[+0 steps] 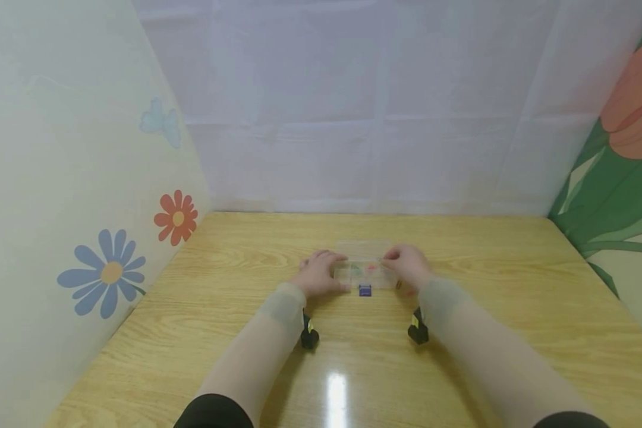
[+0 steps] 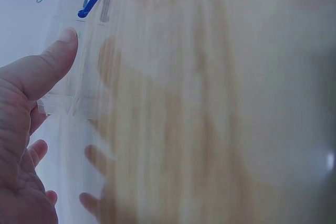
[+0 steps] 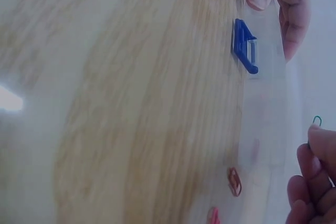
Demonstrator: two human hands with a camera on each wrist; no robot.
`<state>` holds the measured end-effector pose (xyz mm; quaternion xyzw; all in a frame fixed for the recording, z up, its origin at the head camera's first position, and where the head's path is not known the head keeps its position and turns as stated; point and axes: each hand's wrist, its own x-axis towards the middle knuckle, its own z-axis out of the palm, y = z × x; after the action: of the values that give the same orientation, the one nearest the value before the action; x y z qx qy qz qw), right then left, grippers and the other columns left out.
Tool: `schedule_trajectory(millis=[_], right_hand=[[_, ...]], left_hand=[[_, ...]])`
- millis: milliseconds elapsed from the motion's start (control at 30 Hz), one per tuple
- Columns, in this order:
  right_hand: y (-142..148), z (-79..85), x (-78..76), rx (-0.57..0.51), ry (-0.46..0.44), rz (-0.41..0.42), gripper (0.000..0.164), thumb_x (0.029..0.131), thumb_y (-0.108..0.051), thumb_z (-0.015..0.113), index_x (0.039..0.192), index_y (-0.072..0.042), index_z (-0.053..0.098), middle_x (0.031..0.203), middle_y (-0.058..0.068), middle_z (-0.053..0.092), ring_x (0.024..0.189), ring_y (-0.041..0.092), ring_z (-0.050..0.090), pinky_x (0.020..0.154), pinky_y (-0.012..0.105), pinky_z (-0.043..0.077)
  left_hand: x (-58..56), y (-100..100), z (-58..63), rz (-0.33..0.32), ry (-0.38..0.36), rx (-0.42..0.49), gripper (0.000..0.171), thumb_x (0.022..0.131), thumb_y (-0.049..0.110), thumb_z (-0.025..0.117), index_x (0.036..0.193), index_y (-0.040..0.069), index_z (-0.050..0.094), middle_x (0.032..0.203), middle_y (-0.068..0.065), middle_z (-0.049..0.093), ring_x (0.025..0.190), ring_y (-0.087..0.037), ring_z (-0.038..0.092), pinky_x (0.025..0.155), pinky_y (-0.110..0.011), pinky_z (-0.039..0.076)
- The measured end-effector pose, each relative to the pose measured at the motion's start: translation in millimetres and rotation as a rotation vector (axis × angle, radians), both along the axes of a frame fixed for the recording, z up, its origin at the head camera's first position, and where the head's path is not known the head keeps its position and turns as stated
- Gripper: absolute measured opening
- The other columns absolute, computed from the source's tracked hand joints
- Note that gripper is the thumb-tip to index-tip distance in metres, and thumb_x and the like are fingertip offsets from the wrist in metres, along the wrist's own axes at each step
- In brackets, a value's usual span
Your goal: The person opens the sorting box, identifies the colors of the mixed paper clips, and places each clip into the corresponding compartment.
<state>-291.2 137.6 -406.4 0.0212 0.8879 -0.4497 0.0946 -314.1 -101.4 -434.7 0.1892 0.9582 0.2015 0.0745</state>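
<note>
A clear plastic box [image 1: 380,282] with compartments lies on the table, its transparent lid [image 1: 364,245] raised at the back and a blue latch [image 1: 365,290] at the front. My left hand [image 1: 321,274] holds the box's left end, thumb against the front and fingers round the far side. Between thumb and index finger, my right hand [image 1: 408,264] pinches a green paper clip [image 3: 317,120] above the right part of the box. Small red pieces [image 1: 371,267] and green pieces [image 1: 356,268] show inside the compartments.
A copper-coloured paper clip [image 3: 234,182] and a pink paper clip [image 3: 214,216] lie on the wooden table [image 1: 219,333] near the box's right front corner. A white cloth [image 1: 380,119] hangs behind, with a flower-decorated wall panel [image 1: 43,178] to the left and another panel [image 1: 620,196] to the right.
</note>
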Motion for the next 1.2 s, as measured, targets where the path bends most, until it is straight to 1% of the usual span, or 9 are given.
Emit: schedule_trajectory(millis=[100,167,233,367,500,633,767,900,1200], right_hand=[[-4,-2.9,-1.9,0.009,0.032,0.008,0.020,0.093,-0.023,0.063,0.107,-0.010,0.066,0.110,0.009,0.063,0.100,0.027,0.056,0.070,0.040,0.053],[-8,-4.4,-3.5,0.012,0.060,0.018,0.018,0.092,-0.022,0.064,0.105,-0.009,0.067,0.107,0.008,0.064,0.098,0.026,0.056,0.077,0.039,0.050],[-12,-5.5,-4.9,0.013,0.077,0.025,0.017,0.092,-0.021,0.064,0.103,-0.008,0.067,0.104,0.008,0.065,0.095,0.025,0.057,0.082,0.039,0.047],[-20,-8.6,-7.3,0.002,0.084,0.024,0.014,0.090,-0.018,0.066,0.099,-0.008,0.067,0.100,0.007,0.065,0.092,0.024,0.057,0.081,0.038,0.047],[-26,-11.3,-7.8,-0.019,0.083,0.018,0.014,0.090,-0.016,0.067,0.099,-0.006,0.067,0.099,0.007,0.066,0.092,0.024,0.058,0.082,0.037,0.048],[-32,-12.2,-7.0,-0.015,0.105,0.017,0.014,0.089,-0.015,0.066,0.099,-0.005,0.067,0.098,0.009,0.066,0.092,0.025,0.060,0.083,0.038,0.049],[-35,-12.3,-5.9,-0.002,0.124,0.017,0.014,0.089,-0.015,0.066,0.098,-0.005,0.068,0.096,0.008,0.067,0.090,0.025,0.060,0.081,0.037,0.050],[-38,-11.5,-5.4,0.003,0.116,0.014,0.013,0.090,-0.016,0.066,0.098,-0.006,0.068,0.094,0.007,0.067,0.086,0.023,0.061,0.076,0.035,0.051],[-44,-12.7,-8.8,0.090,0.114,0.007,0.012,0.090,-0.023,0.066,0.095,-0.013,0.070,0.094,0.002,0.067,0.088,0.022,0.058,0.082,0.038,0.045]], left_hand=[[-0.6,0,-0.3,0.000,0.001,-0.002,0.077,0.075,0.052,0.077,0.141,0.026,0.047,0.147,0.004,0.044,0.142,-0.024,0.022,0.111,-0.058,0.012],[-0.6,0,-0.1,-0.001,0.005,0.000,0.077,0.075,0.052,0.077,0.141,0.026,0.047,0.147,0.003,0.044,0.142,-0.024,0.022,0.111,-0.058,0.013],[-0.7,-1,0.0,-0.001,0.005,-0.003,0.077,0.075,0.053,0.077,0.141,0.026,0.047,0.147,0.003,0.044,0.142,-0.024,0.022,0.111,-0.058,0.013],[-0.8,-2,0.1,-0.003,0.012,-0.005,0.078,0.074,0.053,0.077,0.141,0.026,0.047,0.147,0.004,0.044,0.142,-0.024,0.022,0.110,-0.058,0.014],[-0.7,-2,-0.3,-0.006,0.019,-0.002,0.078,0.074,0.054,0.077,0.141,0.026,0.047,0.146,0.004,0.045,0.142,-0.024,0.023,0.110,-0.057,0.015],[-0.6,-2,-1.1,-0.008,0.018,0.002,0.077,0.074,0.053,0.077,0.141,0.026,0.047,0.146,0.004,0.045,0.141,-0.023,0.023,0.110,-0.057,0.015],[-1.2,-2,-2.9,-0.012,0.011,0.003,0.077,0.075,0.055,0.076,0.141,0.027,0.047,0.146,0.004,0.044,0.141,-0.023,0.023,0.110,-0.057,0.014],[-2.3,-2,-4.5,-0.010,0.008,0.002,0.078,0.075,0.056,0.075,0.141,0.028,0.046,0.147,0.005,0.044,0.142,-0.022,0.022,0.110,-0.057,0.014],[-2.5,-2,-3.3,-0.007,0.008,0.013,0.077,0.075,0.054,0.076,0.141,0.027,0.048,0.146,0.004,0.045,0.142,-0.024,0.023,0.110,-0.057,0.014]])
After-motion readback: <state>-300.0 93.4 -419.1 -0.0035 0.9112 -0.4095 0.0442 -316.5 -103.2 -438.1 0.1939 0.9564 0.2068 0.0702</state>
